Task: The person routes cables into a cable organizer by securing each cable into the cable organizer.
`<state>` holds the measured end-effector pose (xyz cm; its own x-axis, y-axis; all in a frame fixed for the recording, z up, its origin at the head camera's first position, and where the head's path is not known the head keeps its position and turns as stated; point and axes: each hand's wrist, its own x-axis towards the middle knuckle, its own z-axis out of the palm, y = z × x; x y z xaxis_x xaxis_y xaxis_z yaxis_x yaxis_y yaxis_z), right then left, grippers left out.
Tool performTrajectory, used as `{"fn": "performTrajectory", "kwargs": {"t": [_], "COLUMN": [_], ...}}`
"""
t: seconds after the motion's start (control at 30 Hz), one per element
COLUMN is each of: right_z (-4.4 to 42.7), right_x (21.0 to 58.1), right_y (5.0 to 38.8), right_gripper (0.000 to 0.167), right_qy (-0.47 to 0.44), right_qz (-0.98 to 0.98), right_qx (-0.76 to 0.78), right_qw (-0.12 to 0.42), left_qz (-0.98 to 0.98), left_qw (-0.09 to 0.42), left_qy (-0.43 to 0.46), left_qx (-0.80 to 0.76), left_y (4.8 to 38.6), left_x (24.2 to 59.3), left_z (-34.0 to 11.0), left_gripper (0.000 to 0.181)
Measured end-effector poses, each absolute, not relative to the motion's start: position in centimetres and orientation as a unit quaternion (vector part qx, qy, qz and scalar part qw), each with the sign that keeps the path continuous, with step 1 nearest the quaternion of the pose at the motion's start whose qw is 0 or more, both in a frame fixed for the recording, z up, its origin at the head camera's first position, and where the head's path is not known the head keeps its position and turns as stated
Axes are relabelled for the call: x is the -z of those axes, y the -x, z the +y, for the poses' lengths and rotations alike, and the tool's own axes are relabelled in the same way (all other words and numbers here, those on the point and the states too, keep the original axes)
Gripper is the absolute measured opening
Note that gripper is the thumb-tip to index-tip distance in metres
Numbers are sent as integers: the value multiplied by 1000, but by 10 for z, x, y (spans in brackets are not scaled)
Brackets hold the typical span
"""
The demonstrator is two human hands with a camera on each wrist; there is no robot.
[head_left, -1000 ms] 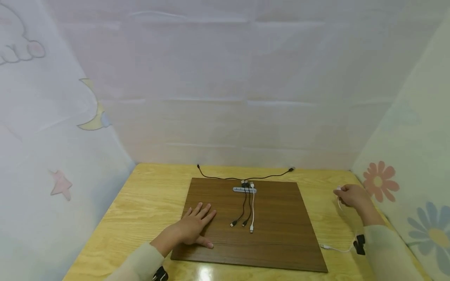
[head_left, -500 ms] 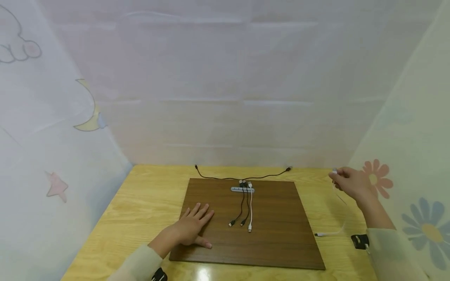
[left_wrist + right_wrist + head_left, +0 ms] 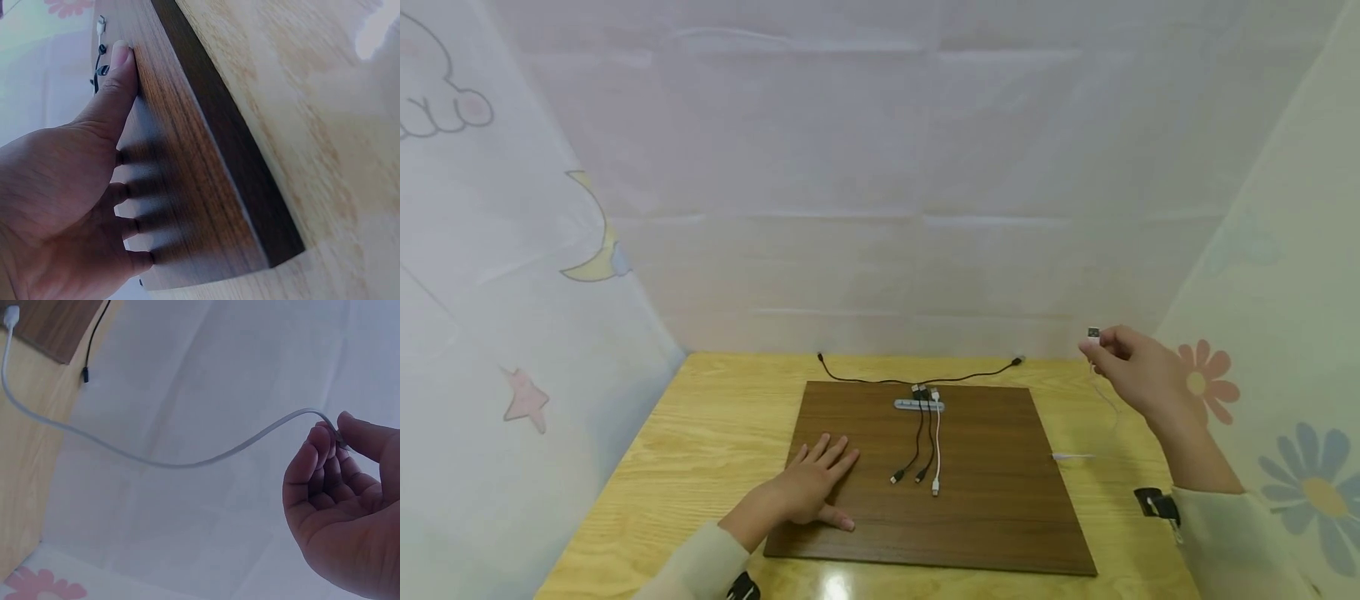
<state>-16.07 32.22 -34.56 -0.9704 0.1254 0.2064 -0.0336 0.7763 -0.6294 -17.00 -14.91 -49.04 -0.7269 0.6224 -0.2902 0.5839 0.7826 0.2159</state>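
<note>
The left hand [image 3: 808, 492] rests on the left part of a brown board [image 3: 1000, 500], fingers spread; the left wrist view shows this hand [image 3: 69, 187] with its thumb and fingertips on the board [image 3: 187, 206]. Raised at the right, the right hand [image 3: 1138, 371] pinches the USB plug [image 3: 1093, 335] of a white cable. In the right wrist view the cable [image 3: 181, 465] hangs in a curve from the hand [image 3: 350, 506] to its other plug [image 3: 11, 315], near the board. A pale cable holder [image 3: 906, 405] on the board carries two black cables [image 3: 917, 442] and one white cable [image 3: 938, 442].
Behind the board, a long black cable [image 3: 868, 381] lies across the wooden table [image 3: 700, 417]. Printed cloth walls [image 3: 880, 167] stand at the back and both sides. Black straps [image 3: 1156, 502] are at the wrists.
The right hand has risen and moved left with the pinched plug. The cable's other end has come off the lower right and now sits by the board's right edge. The left hand has stayed put.
</note>
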Motion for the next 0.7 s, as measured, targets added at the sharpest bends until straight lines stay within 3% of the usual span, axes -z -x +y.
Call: {"fn": "performTrajectory", "kwargs": {"t": [0.4, 0.7], "right_z": [280, 251], "right_x": [329, 324], "right_y": [152, 149], "right_gripper": [35, 34], "right_qy": [-27, -54], "right_qz": [-907, -898], "right_qx": [-390, -415], "right_qw": [155, 136], "left_qz": [926, 926], "left_qw": [182, 179], "left_qy": [-323, -325], "left_qx": [-69, -71], "left_y": [166, 167], "left_x": [484, 484], "left_z": [-147, -148], "left_gripper": [105, 106]}}
